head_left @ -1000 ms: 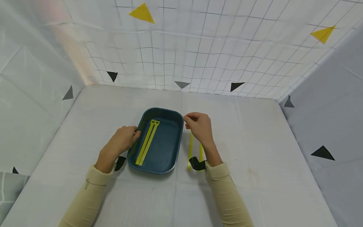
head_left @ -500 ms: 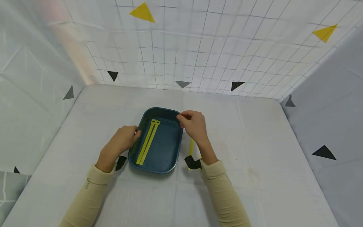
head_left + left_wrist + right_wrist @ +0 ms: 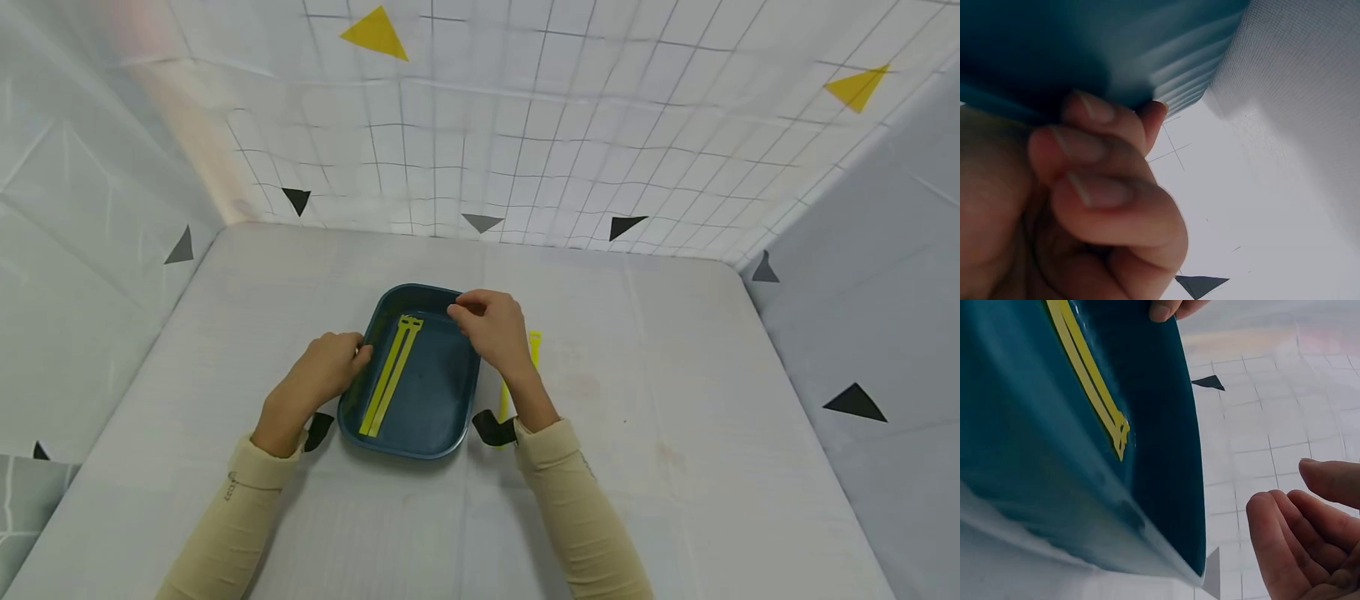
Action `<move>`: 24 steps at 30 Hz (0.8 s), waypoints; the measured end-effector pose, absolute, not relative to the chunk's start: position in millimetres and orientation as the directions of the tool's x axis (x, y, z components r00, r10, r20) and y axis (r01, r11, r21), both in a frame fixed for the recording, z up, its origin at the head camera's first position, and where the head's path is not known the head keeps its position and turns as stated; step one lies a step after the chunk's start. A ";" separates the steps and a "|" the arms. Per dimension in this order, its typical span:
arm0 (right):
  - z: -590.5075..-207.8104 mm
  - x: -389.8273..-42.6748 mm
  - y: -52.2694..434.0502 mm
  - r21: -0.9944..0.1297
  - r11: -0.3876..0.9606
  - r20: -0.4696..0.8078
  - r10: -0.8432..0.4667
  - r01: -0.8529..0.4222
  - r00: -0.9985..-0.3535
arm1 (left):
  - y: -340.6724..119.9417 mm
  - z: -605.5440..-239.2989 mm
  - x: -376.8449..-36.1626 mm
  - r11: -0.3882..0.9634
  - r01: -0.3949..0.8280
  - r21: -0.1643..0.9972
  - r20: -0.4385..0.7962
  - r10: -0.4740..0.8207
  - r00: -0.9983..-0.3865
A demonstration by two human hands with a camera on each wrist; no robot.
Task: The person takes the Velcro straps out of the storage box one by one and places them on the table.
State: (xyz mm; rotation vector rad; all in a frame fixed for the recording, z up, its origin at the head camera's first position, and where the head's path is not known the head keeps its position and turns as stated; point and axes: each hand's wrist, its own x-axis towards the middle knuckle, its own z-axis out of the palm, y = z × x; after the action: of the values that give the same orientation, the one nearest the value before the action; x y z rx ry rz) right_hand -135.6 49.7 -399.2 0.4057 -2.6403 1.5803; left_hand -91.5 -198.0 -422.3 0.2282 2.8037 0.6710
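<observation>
Motion is yours: right hand [image 3: 491, 333] has slid left over the tray [image 3: 442, 392], grip loose and empty, uncovering a yellow strip [image 3: 534, 340]; left hand [image 3: 322, 371] still grips the rim.

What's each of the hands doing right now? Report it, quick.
Left hand: grips the blue tray by its left rim.
Right hand: open, loosely curled above the tray, nothing in it.

We see a white cloth-covered surface [image 3: 675, 400], walled w/ gridded sheeting. At centre lies a dark blue tray [image 3: 420, 433]. Just at the tray's 3 o'clock, a yellow strap [image 3: 534, 342] lies directly on the cloth, partly hidden. Faint stains approx. 4 o'clock of the tray.
</observation>
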 end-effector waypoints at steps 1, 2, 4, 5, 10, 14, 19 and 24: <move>-399.4 -136.1 48.4 -0.855 0.457 0.165 -0.212 -0.247 -0.963 | -197.6 -422.5 -91.8 0.882 0.094 0.462 -0.203 0.208 -0.957; -399.2 -136.3 46.8 -0.850 0.463 0.163 -0.221 -0.251 -0.962 | -197.3 -422.5 -92.0 0.882 0.094 0.462 -0.203 0.208 -0.957; -399.3 -136.5 42.9 -0.839 0.477 0.164 -0.235 -0.261 -0.958 | -197.0 -422.6 -92.2 0.881 0.099 0.462 -0.201 0.212 -0.956; -399.4 -136.4 40.7 -0.835 0.482 0.162 -0.241 -0.263 -0.957 | -197.1 -422.7 -92.2 0.880 0.098 0.464 -0.201 0.213 -0.956; -400.8 -135.2 28.0 -0.832 0.487 0.144 -0.273 -0.266 -0.951 | -198.4 -423.0 -91.3 0.880 0.094 0.467 -0.204 0.210 -0.956; -403.9 -135.6 21.4 -0.830 0.493 0.130 -0.281 -0.260 -0.951 | -198.9 -423.1 -91.3 0.878 0.098 0.469 -0.202 0.215 -0.956; -405.3 -135.3 18.2 -0.836 0.492 0.121 -0.269 -0.244 -0.956 | -198.3 -422.4 -91.8 0.879 0.098 0.467 -0.206 0.216 -0.954; -407.2 -135.7 14.3 -0.825 0.510 0.112 -0.273 -0.243 -0.955 | -198.6 -422.0 -92.6 0.880 0.090 0.467 -0.219 0.213 -0.952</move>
State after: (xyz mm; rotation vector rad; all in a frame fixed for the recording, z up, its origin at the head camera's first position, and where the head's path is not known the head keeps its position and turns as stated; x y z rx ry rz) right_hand -135.7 14.3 -407.2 0.4715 -2.7581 1.4982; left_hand -92.6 -198.6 -422.0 0.2286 2.7854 0.6728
